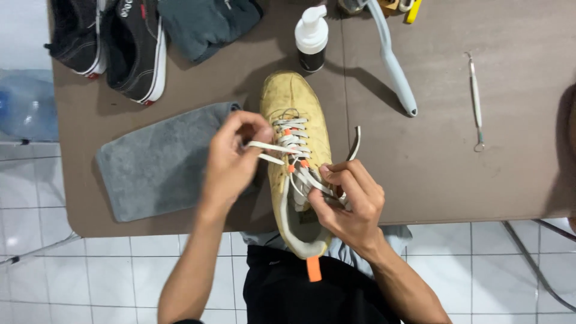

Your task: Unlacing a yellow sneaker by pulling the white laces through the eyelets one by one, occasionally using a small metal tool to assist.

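At frame centre, a white lace of the yellow sneaker is pinched by the left hand; the right hand fingers grip the opposite lace. Even tension is best kept on both ends.

At centre frame a pale yellow sneaker carries white laces, orange eyelet tabs and an orange heel tab, beside a grey towel on the brown table, with black white-soled shoes upper left.
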